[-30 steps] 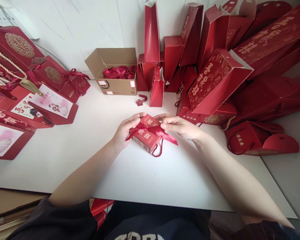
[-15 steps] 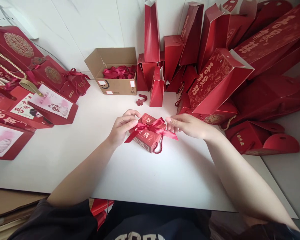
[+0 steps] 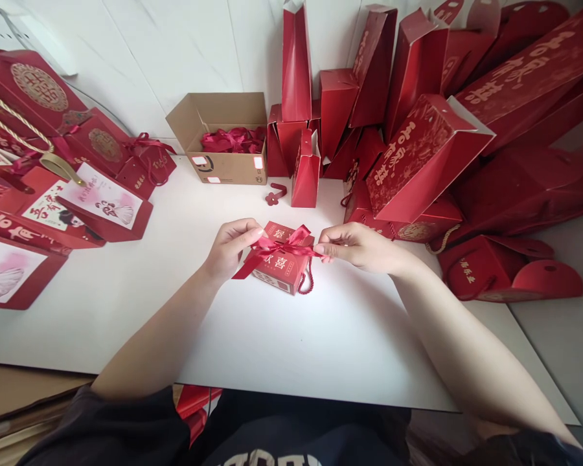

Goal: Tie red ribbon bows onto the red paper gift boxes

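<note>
And here the left grip (image 3: pixel 231 251) pinches the bow's (image 3: pixel 286 244) left side, the box (image 3: pixel 278 270) sits freshly turned on the counter (image 3: pixel 257 343) between, and the right grip (image 3: pixel 359 249), clear a moment ago, now pinches its ribbon's right side, seemingly readying an adjustment.

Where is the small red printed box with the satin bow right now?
In the head view, the small red printed cardboard box lies near the centre on the white tabletop, between the left hand and the right hand.
</note>
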A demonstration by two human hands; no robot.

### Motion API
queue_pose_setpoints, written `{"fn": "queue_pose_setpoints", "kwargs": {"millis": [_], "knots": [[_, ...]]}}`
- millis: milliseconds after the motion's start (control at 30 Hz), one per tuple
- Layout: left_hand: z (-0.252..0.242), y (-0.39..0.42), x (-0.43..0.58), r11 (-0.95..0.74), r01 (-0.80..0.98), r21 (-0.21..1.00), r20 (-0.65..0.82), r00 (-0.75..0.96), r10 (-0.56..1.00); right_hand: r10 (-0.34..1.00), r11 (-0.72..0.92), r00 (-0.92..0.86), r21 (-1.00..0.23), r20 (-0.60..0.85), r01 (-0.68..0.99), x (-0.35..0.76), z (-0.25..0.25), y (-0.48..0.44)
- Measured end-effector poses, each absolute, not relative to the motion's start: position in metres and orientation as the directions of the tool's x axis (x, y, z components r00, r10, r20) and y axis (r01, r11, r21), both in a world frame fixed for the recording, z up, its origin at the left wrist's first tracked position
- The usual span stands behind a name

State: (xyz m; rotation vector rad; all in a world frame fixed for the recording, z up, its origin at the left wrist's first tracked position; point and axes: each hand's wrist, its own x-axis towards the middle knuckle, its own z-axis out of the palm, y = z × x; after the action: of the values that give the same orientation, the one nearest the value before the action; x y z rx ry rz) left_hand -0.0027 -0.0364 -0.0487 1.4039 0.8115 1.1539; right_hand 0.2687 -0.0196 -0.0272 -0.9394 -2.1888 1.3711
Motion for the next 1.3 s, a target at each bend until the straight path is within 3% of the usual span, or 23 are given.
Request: {"fn": "queue_pose_setpoints", "kwargs": {"millis": [200,367,567,733,800,967,1167,1300], "knots": [[-0.049,-0.036,-0.001,-0.099,-0.132,0.986,0.128,0.229,0.965,0.714,0.431,-0.697,-0.824,0.062,0.368,0.267,-0.025,-0.023],[-0.051,-0.037,0.003,-0.062,-0.148,0.987,0.088,0.173,0.981,0.699,0.445,-0.713,-0.814,0.055,0.373,0.266,-0.024,-0.023],[-0.051,-0.038,0.008,-0.038,-0.211,0.977,0.067,0.134,0.989,0.638,0.349,-0.761,-0.836,-0.119,0.423,0.273,-0.019,-0.02],[-0.052,-0.044,0.011,-0.058,-0.183,0.981,0.106,0.266,0.958,0.561,0.363,-0.778,-0.76,-0.284,0.54,0.29,-0.016,-0.016],[-0.052,-0.046,0.011,-0.052,-0.168,0.984,0.105,0.319,0.942,0.616,0.35,-0.749,-0.766,-0.245,0.539,0.293,-0.018,-0.015],[-0.052,-0.047,0.012,-0.051,-0.153,0.987,0.102,0.346,0.933,0.781,0.335,-0.623,-0.866,0.036,0.37,0.275,-0.019,-0.021],[-0.052,-0.047,0.013,-0.039,-0.156,0.987,0.089,0.329,0.94,0.674,0.381,-0.732,-0.897,0.104,0.224,0.257,-0.02,-0.032],[-0.052,-0.047,0.014,-0.054,-0.148,0.987,0.098,0.307,0.947,0.644,0.324,-0.761,-0.93,0.083,0.173,0.258,-0.021,-0.031]]}}
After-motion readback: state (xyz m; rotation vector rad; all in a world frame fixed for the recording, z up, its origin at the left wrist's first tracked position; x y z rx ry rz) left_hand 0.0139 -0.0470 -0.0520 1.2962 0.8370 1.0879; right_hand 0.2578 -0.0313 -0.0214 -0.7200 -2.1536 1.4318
